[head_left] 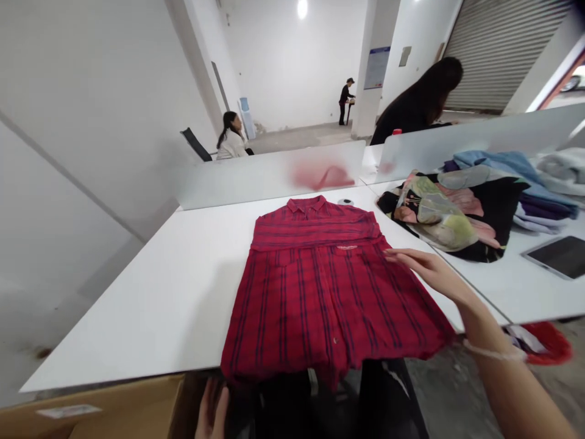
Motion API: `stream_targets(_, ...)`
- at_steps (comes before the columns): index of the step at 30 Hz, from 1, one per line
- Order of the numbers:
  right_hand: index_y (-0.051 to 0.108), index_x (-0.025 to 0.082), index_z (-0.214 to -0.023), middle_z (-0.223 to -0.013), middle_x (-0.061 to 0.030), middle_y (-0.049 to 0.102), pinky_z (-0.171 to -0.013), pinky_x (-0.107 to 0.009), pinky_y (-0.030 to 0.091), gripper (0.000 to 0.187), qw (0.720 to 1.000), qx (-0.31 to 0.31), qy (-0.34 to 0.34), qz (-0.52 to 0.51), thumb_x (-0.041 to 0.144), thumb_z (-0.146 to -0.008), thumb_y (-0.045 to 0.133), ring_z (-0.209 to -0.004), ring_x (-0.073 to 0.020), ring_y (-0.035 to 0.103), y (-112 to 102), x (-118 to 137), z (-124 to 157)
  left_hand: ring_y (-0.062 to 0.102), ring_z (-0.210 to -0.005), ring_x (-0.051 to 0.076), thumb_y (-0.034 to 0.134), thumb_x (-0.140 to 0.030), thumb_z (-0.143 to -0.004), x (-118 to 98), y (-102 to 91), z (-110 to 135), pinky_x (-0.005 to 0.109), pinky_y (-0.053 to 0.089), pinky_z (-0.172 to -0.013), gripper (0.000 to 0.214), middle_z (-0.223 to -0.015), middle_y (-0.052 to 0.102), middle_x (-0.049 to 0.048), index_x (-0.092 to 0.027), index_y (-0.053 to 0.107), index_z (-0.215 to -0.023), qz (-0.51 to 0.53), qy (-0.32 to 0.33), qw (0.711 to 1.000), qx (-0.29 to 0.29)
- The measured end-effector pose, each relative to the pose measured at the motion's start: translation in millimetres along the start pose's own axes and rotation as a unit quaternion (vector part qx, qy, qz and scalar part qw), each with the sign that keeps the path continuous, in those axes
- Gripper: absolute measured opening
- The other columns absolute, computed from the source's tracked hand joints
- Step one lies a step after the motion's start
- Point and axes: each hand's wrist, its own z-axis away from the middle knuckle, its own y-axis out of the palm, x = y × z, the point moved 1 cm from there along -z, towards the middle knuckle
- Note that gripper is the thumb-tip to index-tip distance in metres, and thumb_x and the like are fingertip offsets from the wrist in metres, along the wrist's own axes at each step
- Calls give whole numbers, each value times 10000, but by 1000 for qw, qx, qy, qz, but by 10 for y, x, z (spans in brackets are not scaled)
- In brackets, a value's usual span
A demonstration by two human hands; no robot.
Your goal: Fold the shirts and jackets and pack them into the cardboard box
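Observation:
A red plaid shirt (315,292) with dark blue stripes lies front up on the white table (183,292). Its collar points away from me, its sleeves are not visible, and its hem hangs over the near edge. My right hand (432,271) is open at the shirt's right side, with the fingers stretched out and their tips at the cloth by the chest. Low in the view, my left hand (212,411) is below the table edge, just left of the hem's corner. Its fingers point up and slightly apart, holding nothing visible.
Right of the shirt lie a floral black cloth (457,210), folded clothes (543,195) and a tablet (560,256). A frosted divider (256,177) runs along the back. A cardboard box (128,405) and a red basin (555,344) are below the table. Several people are beyond.

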Motion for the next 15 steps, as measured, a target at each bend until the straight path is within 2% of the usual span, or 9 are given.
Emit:
stream_targets(3, 732, 303, -960, -1022, -121, 705, -959, -443, 468, 425, 990, 18, 116, -73, 629, -783, 525, -964, -293, 654, -306, -132, 718, 479, -1255, 270, 526, -572, -784, -114, 28, -111, 375, 443, -1022, 646, -1351, 533, 96, -222, 428, -1318, 61, -65, 996, 16)
stream_targets(6, 754, 312, -825, -980, -167, 702, -916, -444, 497, 449, 969, 55, 219, -103, 693, -726, 537, -947, -327, 654, -409, -386, 1349, 503, -1225, 298, 626, -515, -715, -146, 83, -245, 401, 426, -1031, 555, -1188, 650, 100, -188, 539, -1155, 86, -129, 987, 45)
stream_targets(8, 753, 313, -825, -1012, -158, 698, -933, -464, 487, 438, 959, 52, 269, -78, 691, -686, 580, -980, -345, 642, -350, -556, 1675, 496, -1224, 329, 685, -475, -656, -100, 131, -326, 431, 401, -1046, 495, -1073, 695, 118, -163, 588, -1028, 80, -155, 982, 71)
stream_targets(10, 736, 305, -916, -1096, -132, 681, -976, -496, 456, 458, 954, 17, 295, -52, 667, -660, 621, -1055, -357, 612, -208, -687, 1906, 473, -1246, 329, 724, -433, -626, -16, 189, -379, 432, 385, -1057, 470, -1070, 693, 131, -157, 607, -987, 71, -154, 980, 107)
stream_targets(12, 668, 287, -1105, -1266, -112, 597, -1028, -501, 413, 561, 956, -28, 285, -61, 638, -668, 634, -1183, -347, 538, -17, -767, 2030, 437, -1283, 295, 734, -401, -642, 76, 244, -391, 413, 370, -1068, 488, -1178, 651, 123, -176, 605, -1055, 58, -131, 981, 133)
stream_targets(15, 425, 259, -1380, -1478, -100, 362, -1096, -463, 335, 771, 959, -82, 247, -114, 589, -715, 634, -1338, -291, 372, 248, -808, 2031, 382, -1325, 239, 697, -381, -715, 175, 279, -344, 381, 352, -1082, 505, -1338, 545, 90, -228, 572, -1179, 10, -113, 983, 143)
